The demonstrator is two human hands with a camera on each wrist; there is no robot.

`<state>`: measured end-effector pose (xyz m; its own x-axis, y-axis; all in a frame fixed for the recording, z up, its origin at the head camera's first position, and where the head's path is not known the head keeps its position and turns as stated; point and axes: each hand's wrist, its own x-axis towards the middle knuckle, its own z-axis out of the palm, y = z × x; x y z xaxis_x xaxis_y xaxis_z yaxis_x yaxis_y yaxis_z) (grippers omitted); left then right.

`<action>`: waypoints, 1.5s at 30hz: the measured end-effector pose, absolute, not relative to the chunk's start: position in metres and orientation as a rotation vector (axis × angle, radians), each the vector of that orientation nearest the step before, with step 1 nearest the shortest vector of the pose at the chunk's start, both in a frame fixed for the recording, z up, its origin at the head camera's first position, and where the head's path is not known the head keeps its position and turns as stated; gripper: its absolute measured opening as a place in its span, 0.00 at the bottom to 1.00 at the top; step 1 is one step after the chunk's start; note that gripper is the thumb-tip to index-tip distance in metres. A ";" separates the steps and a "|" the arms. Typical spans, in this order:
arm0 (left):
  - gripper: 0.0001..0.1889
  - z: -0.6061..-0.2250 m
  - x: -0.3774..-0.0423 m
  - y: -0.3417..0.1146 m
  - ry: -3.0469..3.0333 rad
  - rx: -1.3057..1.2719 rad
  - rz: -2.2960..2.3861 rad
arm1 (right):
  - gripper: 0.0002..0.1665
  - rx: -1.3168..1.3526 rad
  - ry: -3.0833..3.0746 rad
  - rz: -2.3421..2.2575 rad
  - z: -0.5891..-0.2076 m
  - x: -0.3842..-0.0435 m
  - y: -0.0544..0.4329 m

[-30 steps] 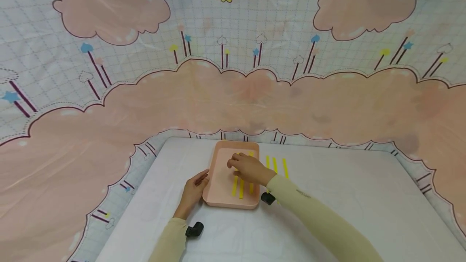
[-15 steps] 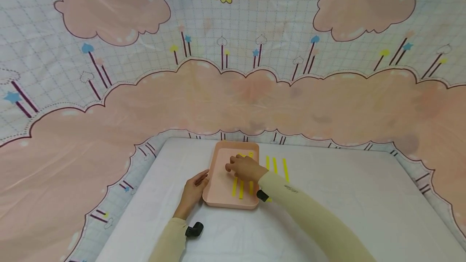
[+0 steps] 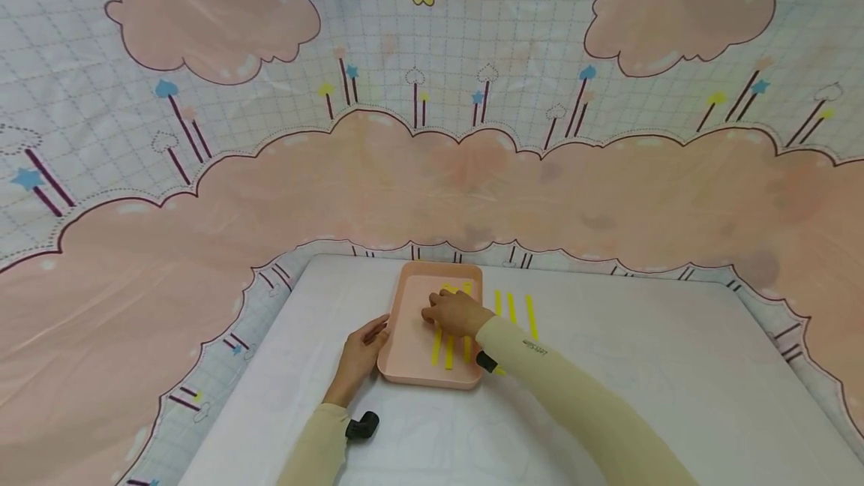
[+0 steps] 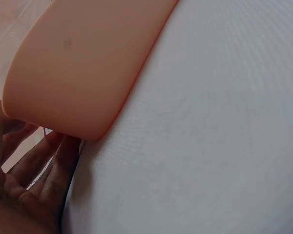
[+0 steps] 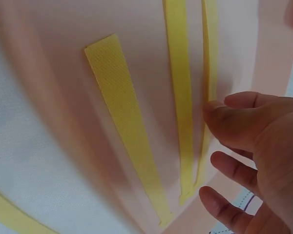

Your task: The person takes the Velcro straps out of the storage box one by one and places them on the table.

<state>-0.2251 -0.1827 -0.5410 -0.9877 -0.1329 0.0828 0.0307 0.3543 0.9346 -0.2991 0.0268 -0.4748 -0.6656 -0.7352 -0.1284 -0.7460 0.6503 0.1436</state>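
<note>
A shallow peach tray (image 3: 405, 366) lies on the white table, with several flat yellow strips inside, running lengthwise. My left hand (image 3: 361, 355) rests along the tray's left side, its relaxed fingers (image 4: 53, 170) touching the corner in the left wrist view. Over the tray, my right hand (image 3: 455, 312) reaches in from the right. In the right wrist view, thumb and index finger pinch the edge of the yellow strip (image 5: 209, 58) nearest the hand, while the other fingers stay loosely bent. Two more strips lie beside it, the middle strip (image 5: 178, 73) and the wider-looking strip (image 5: 119, 112).
Several more yellow strips (image 3: 532, 313) lie on the table right of the tray, partly hidden by the right sleeve (image 3: 553, 373). A cloud-patterned cloth (image 3: 432, 186) hangs behind the white table (image 3: 661, 366).
My right hand has shifted slightly left and down over the tray, its forearm following and covering more of the strips on the table. My left hand and the tray have stayed put.
</note>
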 end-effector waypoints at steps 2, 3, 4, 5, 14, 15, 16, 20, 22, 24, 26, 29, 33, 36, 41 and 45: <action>0.19 -0.541 -0.225 -0.183 -2.463 0.082 -1.702 | 0.10 -1.262 2.794 0.293 -0.474 -0.298 0.026; 0.19 -0.541 -0.225 -0.183 -2.461 0.086 -1.709 | 0.09 -1.263 2.792 0.295 -0.474 -0.298 0.026; 0.19 -0.540 -0.225 -0.184 -2.459 0.086 -1.713 | 0.09 -1.265 2.791 0.293 -0.474 -0.297 0.026; 0.19 -0.540 -0.224 -0.184 -2.461 0.085 -1.708 | 0.09 -1.268 2.788 0.292 -0.473 -0.296 0.026; 0.19 -0.540 -0.225 -0.185 -2.454 0.061 -1.705 | 0.09 -1.355 2.775 0.368 -0.473 -0.295 0.020; 0.19 -0.540 -0.225 -0.185 -2.454 0.058 -1.705 | 0.10 -1.354 2.770 0.379 -0.473 -0.296 0.020; 0.19 -0.540 -0.225 -0.185 -2.454 0.055 -1.703 | 0.10 -1.354 2.764 0.392 -0.473 -0.296 0.019; 0.19 -0.541 -0.225 -0.184 -2.458 0.056 -1.695 | 0.09 -1.368 2.757 0.411 -0.473 -0.296 0.018; 0.19 -0.542 -0.225 -0.184 -2.461 0.056 -1.690 | 0.09 -1.387 2.760 0.411 -0.473 -0.296 0.018; 0.19 -0.542 -0.225 -0.185 -2.466 0.053 -1.679 | 0.08 -1.407 2.769 0.403 -0.473 -0.297 0.018; 0.19 -0.543 -0.225 -0.185 -2.468 0.054 -1.676 | 0.08 -1.432 2.782 0.405 -0.473 -0.297 0.019; 0.19 -0.543 -0.226 -0.186 -2.472 0.043 -1.655 | 0.10 -1.483 2.809 0.409 -0.471 -0.297 0.021; 0.19 -0.543 -0.227 -0.186 -2.471 0.060 -1.662 | 0.11 -1.559 2.857 0.371 -0.466 -0.299 0.024; 0.19 -0.541 -0.227 -0.185 -2.474 0.073 -1.671 | 0.08 -1.600 2.894 0.341 -0.463 -0.301 0.027; 0.19 -0.540 -0.227 -0.184 -2.478 0.080 -1.676 | 0.06 -1.638 2.935 0.256 -0.462 -0.304 0.032; 0.20 -0.545 -0.228 -0.185 -2.487 0.084 -1.661 | 0.04 -1.656 2.967 0.144 -0.461 -0.304 0.034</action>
<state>-0.2283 -0.1847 -0.5449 -0.9872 -0.1294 0.0936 0.0369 0.3855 0.9220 -0.3041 0.0342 -0.4609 -0.5001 -0.8464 0.1834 -0.8247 0.5300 0.1974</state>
